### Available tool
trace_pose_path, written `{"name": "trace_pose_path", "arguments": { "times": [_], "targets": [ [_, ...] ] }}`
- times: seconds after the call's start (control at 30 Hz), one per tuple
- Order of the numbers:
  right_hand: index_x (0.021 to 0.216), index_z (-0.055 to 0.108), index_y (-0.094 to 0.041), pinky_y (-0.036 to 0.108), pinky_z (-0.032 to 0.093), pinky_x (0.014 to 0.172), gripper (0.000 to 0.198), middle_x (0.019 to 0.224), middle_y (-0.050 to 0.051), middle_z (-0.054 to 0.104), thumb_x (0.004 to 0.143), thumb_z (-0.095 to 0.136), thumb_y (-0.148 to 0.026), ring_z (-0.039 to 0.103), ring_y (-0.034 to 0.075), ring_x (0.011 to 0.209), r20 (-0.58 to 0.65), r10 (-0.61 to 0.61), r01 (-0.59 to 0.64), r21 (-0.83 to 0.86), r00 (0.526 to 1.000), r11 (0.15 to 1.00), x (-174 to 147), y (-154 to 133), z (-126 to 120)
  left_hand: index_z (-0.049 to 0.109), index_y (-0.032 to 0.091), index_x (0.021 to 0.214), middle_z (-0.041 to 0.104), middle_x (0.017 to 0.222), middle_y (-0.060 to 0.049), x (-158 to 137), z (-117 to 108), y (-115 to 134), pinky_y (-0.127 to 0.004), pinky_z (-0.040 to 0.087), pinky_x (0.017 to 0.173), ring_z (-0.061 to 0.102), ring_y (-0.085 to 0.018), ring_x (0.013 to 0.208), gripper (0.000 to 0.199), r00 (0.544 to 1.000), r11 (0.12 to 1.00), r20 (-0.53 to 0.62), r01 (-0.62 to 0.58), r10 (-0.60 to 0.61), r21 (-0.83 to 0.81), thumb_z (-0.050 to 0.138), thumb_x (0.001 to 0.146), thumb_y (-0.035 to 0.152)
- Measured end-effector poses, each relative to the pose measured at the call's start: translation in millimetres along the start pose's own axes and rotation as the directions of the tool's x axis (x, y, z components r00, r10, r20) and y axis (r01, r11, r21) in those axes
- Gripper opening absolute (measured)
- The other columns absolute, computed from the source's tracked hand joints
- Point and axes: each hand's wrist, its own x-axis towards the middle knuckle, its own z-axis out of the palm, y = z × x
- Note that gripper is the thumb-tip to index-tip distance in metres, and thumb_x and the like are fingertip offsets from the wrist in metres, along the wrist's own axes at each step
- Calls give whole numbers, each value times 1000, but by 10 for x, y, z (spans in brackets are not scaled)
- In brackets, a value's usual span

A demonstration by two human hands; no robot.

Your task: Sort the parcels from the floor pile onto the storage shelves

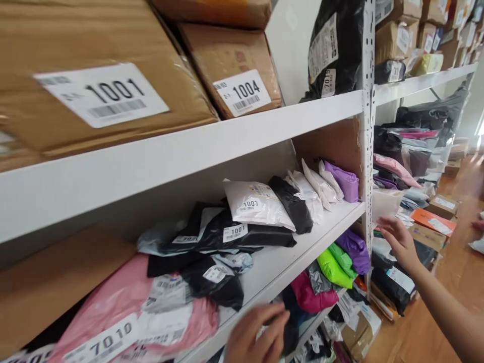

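Observation:
My left hand is at the bottom of the view, by the front edge of the white middle shelf. Its fingers are loosely bent and nothing shows in it. Just past it lie a black mailer bag and a pink bag labelled 7010. My right hand reaches out to the right with its fingers apart and empty, in front of the parcels in the neighbouring bay. It is nearest a white parcel and an orange box.
The upper shelf carries cardboard boxes labelled 1001 and 1004 and a black bag. A white bag labelled 1003 lies on the middle shelf, with green and purple bags below. Boxes line the wooden floor. Fingers of another hand show at the right edge.

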Motion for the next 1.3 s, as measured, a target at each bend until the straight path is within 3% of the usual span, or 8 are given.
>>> {"name": "trace_pose_path", "arguments": {
  "times": [0.17, 0.33, 0.5, 0.7, 0.83, 0.93, 1.1, 1.3],
  "targets": [
    [125, 65, -20, 52, 53, 103, 39, 122, 15, 69, 97, 60, -47, 63, 31, 116, 152, -579, 598, -246, 801, 763, 1052, -1054, 604, 81, 29, 111, 77, 118, -7, 1624, -535, -91, -49, 57, 107, 70, -29, 115, 29, 993, 955, -118, 36, -1, 294, 56, 96, 33],
    [124, 67, -16, 59, 48, 107, 42, 129, 20, 67, 97, 56, -46, 59, 38, 123, 284, -625, 685, -375, 727, 625, 1390, -1359, 1176, 70, 26, 138, 50, 162, -8, 2324, -500, -401, -61, 33, 126, 35, -42, 154, 49, 855, 763, -10, 467, -518, 448, 62, 94, 47],
    [128, 66, -14, 53, 47, 113, 49, 139, 20, 65, 86, 71, -37, 59, 35, 127, 728, -553, 892, -183, 406, 414, 944, -1540, 1796, 65, 26, 144, 48, 165, -7, 2508, -516, -690, -42, 30, 129, 40, -34, 153, 72, 645, 805, 484, 441, -592, 396, 81, 77, 50],
    [130, 64, -10, 65, 26, 125, 69, 137, 23, 65, 77, 80, -52, 52, 43, 136, 760, -422, 844, -304, 494, 442, 726, -1709, 2104, 40, 19, 161, 45, 167, -9, 2410, -700, -859, -35, 36, 125, 44, -19, 151, 61, 696, 804, 402, 506, -595, 314, 23, 104, 28],
    [155, 38, -5, 48, 53, 101, 99, 136, 26, 64, 83, 76, -61, 64, 38, 122, 810, -275, 801, -344, 517, 490, 649, -1964, 2216, 58, 13, 146, 57, 153, -20, 2076, -735, -792, -49, 44, 120, 54, -33, 143, 54, 465, 546, 326, 492, -823, 678, 47, 94, 18],
    [153, 37, -1, 39, 55, 84, 88, 123, 25, 71, 88, 73, -48, 70, 35, 110, 814, -105, 760, -477, 572, 442, 618, -2142, 2360, 61, 17, 144, 56, 153, -22, 1836, -584, -714, -72, 32, 121, 44, -46, 147, 71, 411, 537, 374, 420, -831, 732, 74, 74, 11],
    [127, 60, -6, 42, 49, 96, 62, 108, 22, 76, 87, 68, -53, 73, 35, 105, 813, -90, 776, -507, 575, 376, 716, -2160, 2446, 58, 32, 149, 51, 157, -20, 1671, -286, -714, -68, 51, 99, 47, -48, 142, 58, 507, 453, 284, 247, -814, 857, 54, 95, 10],
    [120, 64, -5, 42, 46, 97, 58, 103, 21, 77, 88, 65, -53, 74, 35, 101, 804, -106, 781, -525, 586, 338, 791, -2048, 2422, 71, 9, 130, 70, 124, -26, 1698, -227, -775, -48, 57, 85, 63, -40, 119, 45, 583, 514, 342, 156, -737, 843, 37, 99, 4]
  ]
}}
